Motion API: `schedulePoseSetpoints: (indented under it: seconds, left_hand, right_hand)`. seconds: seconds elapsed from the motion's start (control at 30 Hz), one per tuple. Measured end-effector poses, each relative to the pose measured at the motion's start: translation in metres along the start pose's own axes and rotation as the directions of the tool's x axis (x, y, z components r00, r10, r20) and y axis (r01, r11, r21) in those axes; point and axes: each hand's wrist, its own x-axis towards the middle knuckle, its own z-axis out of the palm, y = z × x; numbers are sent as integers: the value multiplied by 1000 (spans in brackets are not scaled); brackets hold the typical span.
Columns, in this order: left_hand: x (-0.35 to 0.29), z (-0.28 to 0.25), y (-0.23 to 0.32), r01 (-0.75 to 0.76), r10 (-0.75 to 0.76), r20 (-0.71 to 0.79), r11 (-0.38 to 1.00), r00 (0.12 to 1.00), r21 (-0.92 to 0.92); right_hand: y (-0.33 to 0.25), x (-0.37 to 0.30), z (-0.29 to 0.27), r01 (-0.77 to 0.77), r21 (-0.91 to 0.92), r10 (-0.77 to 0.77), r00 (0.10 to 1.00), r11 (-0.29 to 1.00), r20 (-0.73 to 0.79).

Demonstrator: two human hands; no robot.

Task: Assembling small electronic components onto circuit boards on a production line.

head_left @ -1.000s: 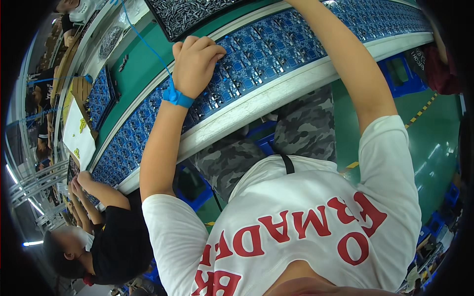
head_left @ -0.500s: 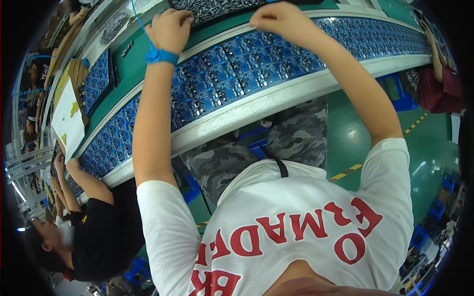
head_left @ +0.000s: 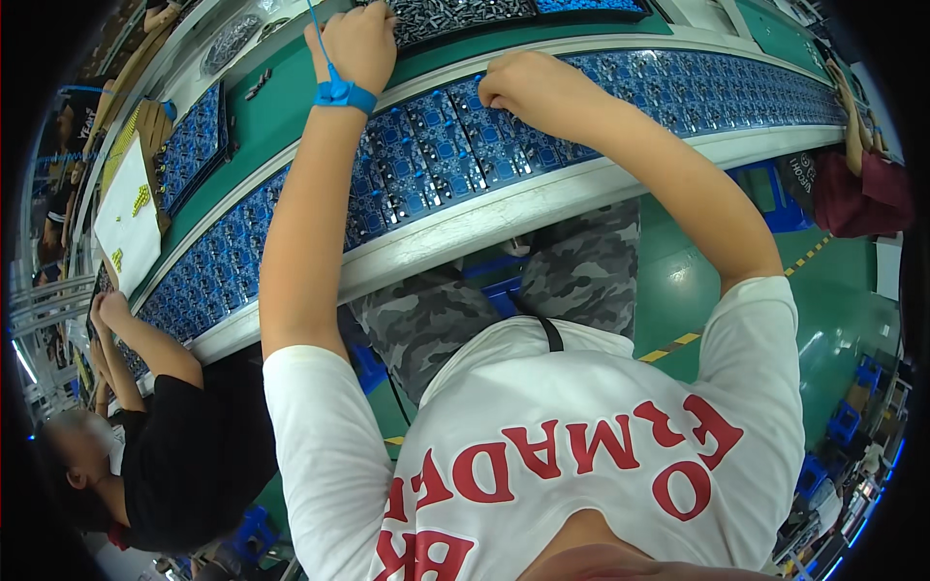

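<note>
My right hand (head_left: 539,89) hangs over a long row of blue circuit boards (head_left: 426,155), its fingers curled into a pinch. Whatever the fingertips hold is too small or hidden. My left hand (head_left: 356,46), with a blue corded wrist strap (head_left: 344,94) below it, is at the near left edge of a black tray of small dark cylindrical parts (head_left: 455,19). Its fingers are bent together, and their tips are partly hidden. Small blue parts (head_left: 586,5) fill the tray's right section. Several blue pieces stand on the boards.
A white rail (head_left: 484,208) borders the boards on my side. To the left are a stack of blue boards (head_left: 194,145) and a white sheet (head_left: 131,218) with yellow bits. Co-workers sit at the left (head_left: 184,465) and the far right (head_left: 862,198).
My right hand has come down from beside the tray to over the boards. My left hand has shifted a little right and farther away. The tray's blue parts now show.
</note>
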Motion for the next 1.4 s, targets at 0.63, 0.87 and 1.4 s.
schedulePoseSetpoints:
  seconds: [0.63,0.87,1.4]
  left_hand:
    - [-60,-92,33,469,77,587,523,806,-712]
    - [-63,-92,39,462,114,598,529,793,-712]
    - [-67,-91,51,431,124,582,554,803,-712]
  right_hand:
    - [0,5,-4,-27,41,25,998,999,65]
    - [-3,5,-2,5,37,-6,1000,999,22]
    - [-5,7,6,29,-81,-29,1000,996,8]
